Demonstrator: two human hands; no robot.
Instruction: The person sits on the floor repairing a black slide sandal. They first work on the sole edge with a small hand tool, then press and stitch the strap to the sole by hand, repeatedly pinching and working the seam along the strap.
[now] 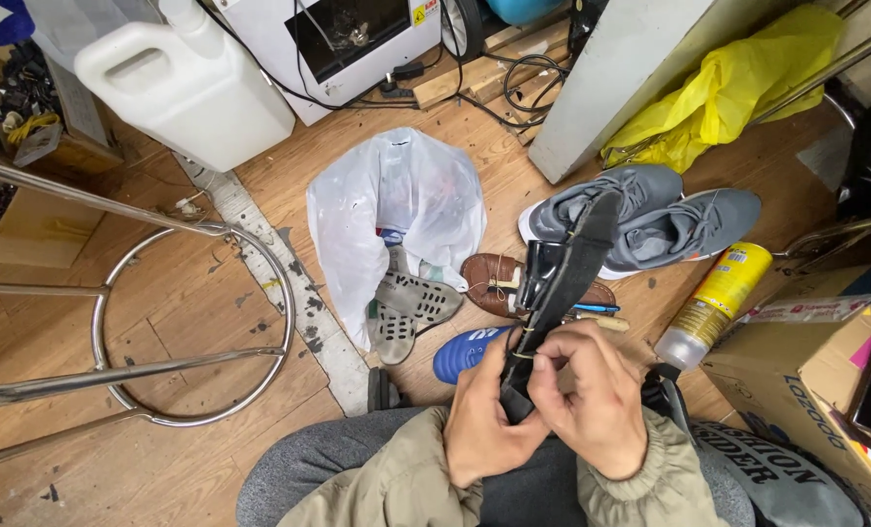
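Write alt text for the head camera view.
Both hands, left hand and right hand, grip a black shoe over the lap. Grey sneakers, a brown shoe and a white plastic bag lie on the wooden floor.

Light: bright, even, soft, from overhead.
Shadows: faint, short, under grey sneakers (650, 220).
Glare: highlights on chrome stool ring (196, 327) and white jug (186, 88).
Focus: sharp centre.
Edges: wide-angle bending at corners.
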